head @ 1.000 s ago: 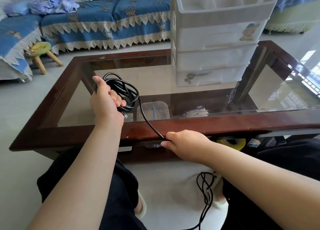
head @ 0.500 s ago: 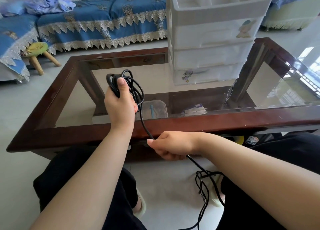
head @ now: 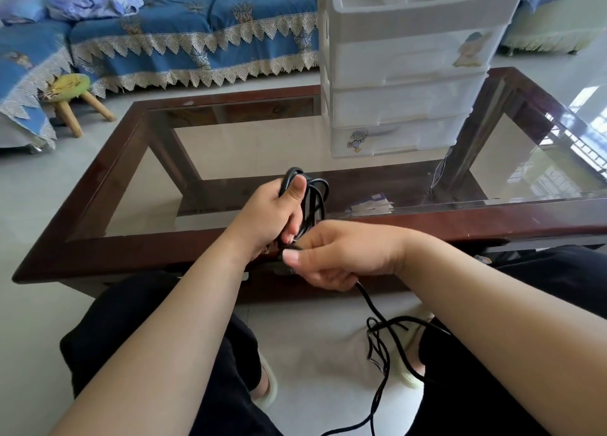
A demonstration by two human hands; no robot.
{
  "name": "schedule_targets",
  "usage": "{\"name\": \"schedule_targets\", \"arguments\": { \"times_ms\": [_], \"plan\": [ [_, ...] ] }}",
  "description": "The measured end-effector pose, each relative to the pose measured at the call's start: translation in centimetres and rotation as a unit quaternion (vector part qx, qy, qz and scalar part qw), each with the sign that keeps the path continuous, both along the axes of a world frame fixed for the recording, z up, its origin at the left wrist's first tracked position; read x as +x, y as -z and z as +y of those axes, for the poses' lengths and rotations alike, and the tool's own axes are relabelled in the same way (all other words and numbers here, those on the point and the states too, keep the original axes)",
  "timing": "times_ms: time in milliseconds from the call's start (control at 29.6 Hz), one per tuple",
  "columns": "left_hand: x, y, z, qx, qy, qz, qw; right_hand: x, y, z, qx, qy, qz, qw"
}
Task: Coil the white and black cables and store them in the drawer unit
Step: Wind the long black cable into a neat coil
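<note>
My left hand (head: 272, 215) grips a bundle of loops of the black cable (head: 313, 199) above the near edge of the table, thumb pressed on top of the loops. Right beside it, my right hand (head: 335, 254) pinches the same cable just below the loops. From there the loose length drops to the floor and lies tangled (head: 382, 343) between my legs. The white plastic drawer unit (head: 407, 74) stands on the table's far right, all its drawers closed. No white cable is in view.
The glass-topped table with a dark wooden frame (head: 131, 248) is directly in front of me. A blue-covered sofa (head: 197, 34) runs along the back, and a small wooden stool (head: 70, 97) stands at the left. Papers (head: 372, 205) lie on the shelf under the glass.
My left hand has moved right and nearer with the coil. My right hand has come up from the table's edge to meet it, bringing more cable to the loops.
</note>
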State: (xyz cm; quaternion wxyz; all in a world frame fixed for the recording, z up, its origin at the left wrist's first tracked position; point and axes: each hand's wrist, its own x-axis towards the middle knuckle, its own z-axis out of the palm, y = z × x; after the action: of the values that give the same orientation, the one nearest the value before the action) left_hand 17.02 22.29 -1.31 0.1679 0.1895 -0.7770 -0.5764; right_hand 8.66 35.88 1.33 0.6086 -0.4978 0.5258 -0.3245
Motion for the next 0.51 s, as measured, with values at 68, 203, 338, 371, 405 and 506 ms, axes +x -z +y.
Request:
{"name": "schedule_targets", "arguments": {
  "times_ms": [68,203,338,371,405,506],
  "plan": [
    [0.0,-0.2,0.2,0.031,-0.001,-0.030,0.999,-0.8,-0.3,-0.2,-0.031,0.036,-0.013,0.999],
    [0.3,-0.5,0.5,0.140,0.033,-0.043,0.989,-2.2,-0.4,-0.9,-0.105,0.163,0.090,0.977],
    [0.3,-0.7,0.9,0.239,0.050,-0.055,0.968,-2.0,0.1,-1.7,-0.170,0.268,0.281,0.906],
    [0.2,-0.8,0.9,0.259,0.054,-0.059,0.962,-2.0,0.3,-1.8,-0.180,0.293,0.316,0.884],
    [0.2,-0.8,1.0,0.276,0.056,-0.062,0.957,-2.0,0.5,-1.9,-0.185,0.319,0.337,0.866],
    [0.3,-0.9,1.0,0.313,0.050,-0.071,0.946,-2.1,0.5,-2.0,-0.173,0.368,0.386,0.828]
  ]
}}
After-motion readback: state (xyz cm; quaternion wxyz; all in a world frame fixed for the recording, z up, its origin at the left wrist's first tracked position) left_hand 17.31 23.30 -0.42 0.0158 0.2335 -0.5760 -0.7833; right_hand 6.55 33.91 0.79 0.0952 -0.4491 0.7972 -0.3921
